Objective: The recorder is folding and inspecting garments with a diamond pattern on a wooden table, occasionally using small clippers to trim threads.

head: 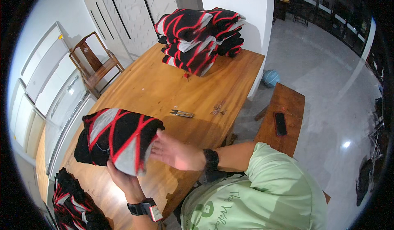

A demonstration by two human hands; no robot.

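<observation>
A folded knit textile (126,140) in black and grey with red lines is raised over the near left part of the wooden table. My left hand (123,179) grips its lower edge, and a thin loose thread shows on the cloth near the thumb. At the textile's right edge is my right hand (177,153), blurred, with its fingers extended; whether they touch the cloth is unclear. Beyond the hands, a pair of thread snips (182,113) lies on the wooden table (147,91).
Folded knit pieces stand in two stacks (190,42) at the table's far end. More knit cloth (74,202) is heaped at the near left. Thread scraps (218,108) lie near the right edge. A phone (280,124) rests on the wooden bench (289,101), near a blue ball (271,78).
</observation>
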